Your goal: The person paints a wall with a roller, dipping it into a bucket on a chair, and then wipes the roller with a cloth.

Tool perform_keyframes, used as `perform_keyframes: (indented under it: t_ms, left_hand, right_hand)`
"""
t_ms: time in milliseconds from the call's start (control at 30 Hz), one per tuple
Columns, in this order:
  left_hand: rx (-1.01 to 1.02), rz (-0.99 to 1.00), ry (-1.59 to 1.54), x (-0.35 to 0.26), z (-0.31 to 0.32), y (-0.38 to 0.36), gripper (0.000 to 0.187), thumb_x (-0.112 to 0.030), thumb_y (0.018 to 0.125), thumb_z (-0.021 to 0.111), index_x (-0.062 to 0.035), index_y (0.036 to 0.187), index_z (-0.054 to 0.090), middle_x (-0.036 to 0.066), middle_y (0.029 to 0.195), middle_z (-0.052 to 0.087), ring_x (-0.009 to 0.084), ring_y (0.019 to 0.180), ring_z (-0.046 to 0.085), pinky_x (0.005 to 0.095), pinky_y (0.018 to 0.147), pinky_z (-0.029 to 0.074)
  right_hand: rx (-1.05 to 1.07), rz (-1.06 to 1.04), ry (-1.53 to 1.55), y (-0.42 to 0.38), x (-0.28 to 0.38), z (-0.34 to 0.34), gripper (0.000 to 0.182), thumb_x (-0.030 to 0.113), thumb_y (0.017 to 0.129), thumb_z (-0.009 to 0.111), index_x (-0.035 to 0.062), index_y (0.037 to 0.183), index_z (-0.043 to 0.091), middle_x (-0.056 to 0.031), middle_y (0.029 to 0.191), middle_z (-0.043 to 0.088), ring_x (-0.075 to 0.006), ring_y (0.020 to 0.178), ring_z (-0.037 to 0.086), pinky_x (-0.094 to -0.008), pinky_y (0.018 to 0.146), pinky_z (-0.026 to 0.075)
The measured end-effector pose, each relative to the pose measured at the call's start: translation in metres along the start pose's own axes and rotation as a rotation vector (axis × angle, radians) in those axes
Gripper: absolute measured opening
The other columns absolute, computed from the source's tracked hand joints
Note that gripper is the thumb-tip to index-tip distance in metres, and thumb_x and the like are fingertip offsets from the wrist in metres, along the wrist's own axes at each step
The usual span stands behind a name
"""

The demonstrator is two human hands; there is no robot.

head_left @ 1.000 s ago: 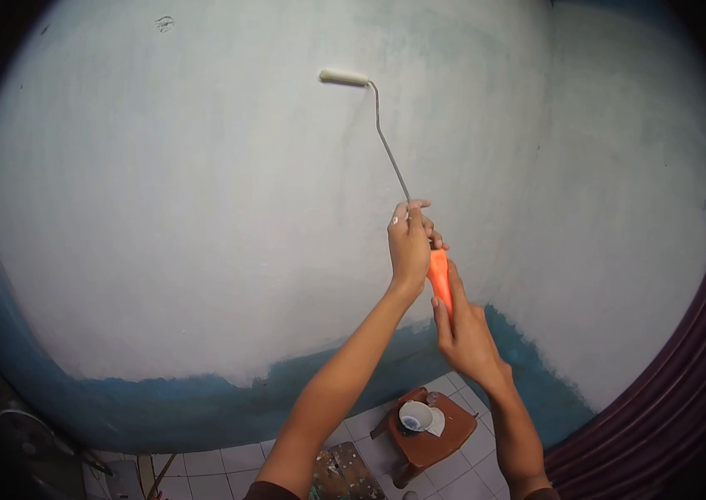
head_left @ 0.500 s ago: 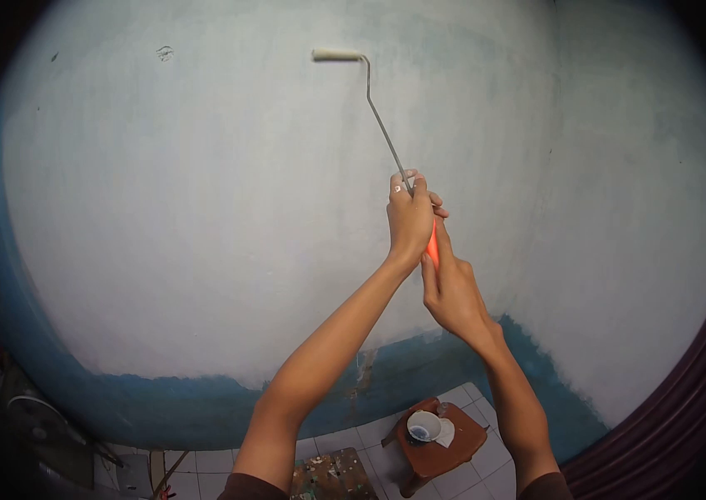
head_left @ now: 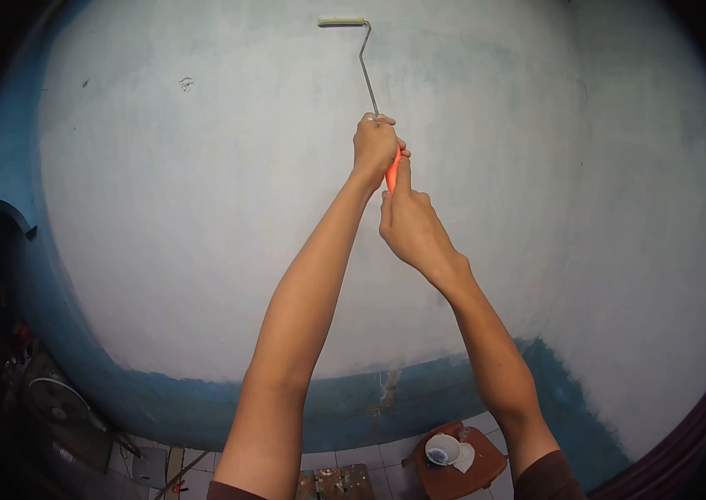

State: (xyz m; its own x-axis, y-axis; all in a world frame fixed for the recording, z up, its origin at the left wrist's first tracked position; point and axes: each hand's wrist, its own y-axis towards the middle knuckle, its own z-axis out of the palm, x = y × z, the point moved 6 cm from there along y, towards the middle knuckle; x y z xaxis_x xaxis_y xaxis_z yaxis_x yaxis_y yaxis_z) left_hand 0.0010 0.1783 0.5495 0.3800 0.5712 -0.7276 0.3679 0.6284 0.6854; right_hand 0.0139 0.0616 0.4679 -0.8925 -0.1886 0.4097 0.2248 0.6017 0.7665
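Note:
A paint roller with a pale sleeve and a bent metal rod lies against the upper part of the wall. My left hand is closed around the top of its orange handle, where the rod comes out. Just below, my right hand grips the lower handle, with the index finger stretched along it. Orange shows between the two hands. The wall is coated whitish, with patches of blue-green showing through near the top and a teal band along the bottom.
A brown stool below right bears a white container and a whitish scrap. A paint-spattered wooden stool stands at the bottom centre. At lower left is a fan; a dark purple curtain hangs at lower right.
Both hands and the roller have moved upward in view, the hands also slightly left. The view has shifted, with the wall's marks and the stools now lower and farther right.

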Motion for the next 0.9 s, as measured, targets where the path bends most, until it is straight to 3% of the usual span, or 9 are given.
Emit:
perform_keyframes:
  t_ms: [200,300,433,500,633,700,900]
  left_hand:
    - [0.011,0.049,0.034,0.033,0.0,-0.013,0.033,-0.019,0.106,0.031,0.0058,0.113,0.051,0.01,0.061,0.056,0.0194,0.056,0.061,0.036,0.063,0.056]
    - [-0.021,-0.003,0.075,0.083,-0.005,-0.054,0.033,-0.023,0.109,0.032,0.0038,0.111,0.051,0.007,0.056,0.052,0.0182,0.05,0.058,0.0371,0.068,0.059]
    - [-0.028,-0.071,0.033,0.142,-0.002,-0.109,0.038,-0.034,0.112,0.032,-0.0007,0.108,0.05,0.004,0.051,0.046,0.0164,0.043,0.053,0.0383,0.072,0.06]
    - [-0.024,-0.092,-0.005,0.176,0.0,-0.138,0.035,-0.033,0.111,0.033,-0.0027,0.106,0.05,0.005,0.051,0.045,0.017,0.044,0.054,0.0367,0.064,0.058]
    - [-0.014,-0.139,-0.047,0.235,0.007,-0.2,0.041,-0.04,0.111,0.032,-0.0031,0.106,0.05,0.004,0.05,0.044,0.0156,0.043,0.053,0.0366,0.066,0.058]
    - [-0.03,-0.174,-0.06,0.259,0.011,-0.233,0.044,-0.042,0.111,0.031,-0.0034,0.107,0.051,0.003,0.05,0.044,0.0145,0.045,0.053,0.0356,0.069,0.058]
    - [-0.086,-0.359,-0.115,0.313,0.021,-0.34,0.044,-0.041,0.112,0.031,-0.0036,0.105,0.053,0.002,0.05,0.045,0.0133,0.047,0.054,0.0329,0.069,0.056]
  right_hand:
    - [-0.015,-0.016,0.024,-0.018,-0.027,0.022,0.072,0.004,0.099,0.044,-0.0078,0.155,0.0,-0.0242,0.063,0.06,-0.0424,0.052,0.061,-0.0502,0.052,0.044]
    - [0.066,0.05,0.056,-0.059,-0.051,0.054,0.078,0.001,0.099,0.046,-0.0065,0.156,-0.006,-0.0302,0.069,0.062,-0.0482,0.062,0.064,-0.0527,0.056,0.047]
    - [0.005,0.007,0.042,-0.12,-0.09,0.095,0.08,0.004,0.098,0.05,-0.0066,0.157,-0.003,-0.0277,0.072,0.062,-0.0434,0.062,0.066,-0.0505,0.055,0.052]
    - [0.089,0.102,0.018,-0.154,-0.11,0.113,0.08,0.006,0.1,0.049,-0.0034,0.158,-0.006,-0.0293,0.081,0.063,-0.0459,0.066,0.066,-0.0519,0.058,0.053]
    - [0.232,0.239,0.014,-0.222,-0.141,0.136,0.081,0.008,0.101,0.049,-0.0012,0.159,-0.007,-0.0321,0.091,0.063,-0.0484,0.072,0.067,-0.0535,0.063,0.055]
    - [0.342,0.338,0.031,-0.256,-0.152,0.144,0.082,0.008,0.101,0.049,0.0006,0.159,-0.008,-0.0365,0.105,0.061,-0.0521,0.082,0.066,-0.0552,0.071,0.056]
    - [0.385,0.444,0.096,-0.353,-0.163,0.153,0.081,0.008,0.1,0.05,0.0,0.159,-0.005,-0.0384,0.117,0.058,-0.0556,0.092,0.064,-0.0567,0.079,0.055]
